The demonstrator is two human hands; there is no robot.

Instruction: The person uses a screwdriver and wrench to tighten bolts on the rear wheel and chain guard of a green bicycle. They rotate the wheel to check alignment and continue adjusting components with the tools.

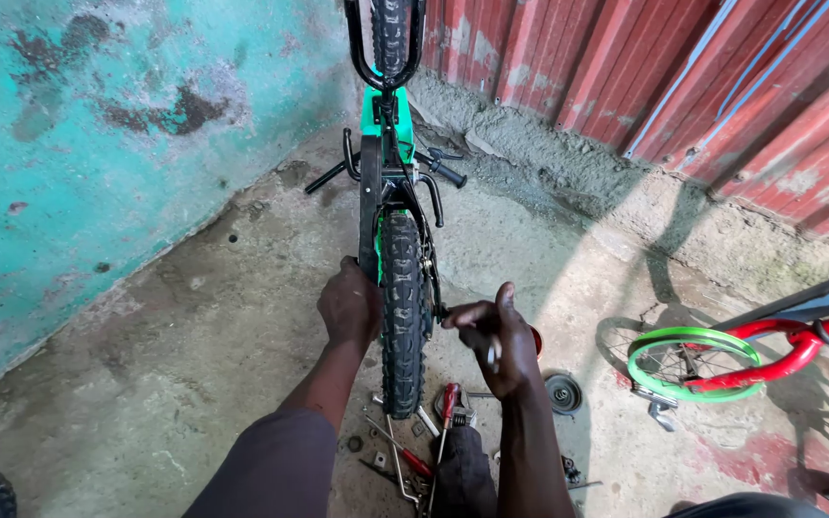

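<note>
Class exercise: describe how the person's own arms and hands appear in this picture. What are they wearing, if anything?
Both hands are bare: no gloves on the left hand or right hand. The forearms are uncovered and no sleeves show. No watch or wristband is visible. Whether a ring is worn cannot be told.

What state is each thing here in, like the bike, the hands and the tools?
Green bike: upside down, rear tyre uppermost.
Left hand: gripping the frame beside the tyre.
Right hand: at the wheel axle, fingers pinched on a small metal tool.
Tools: lying loose on the concrete floor.
Red bike: lying on its side.
</note>
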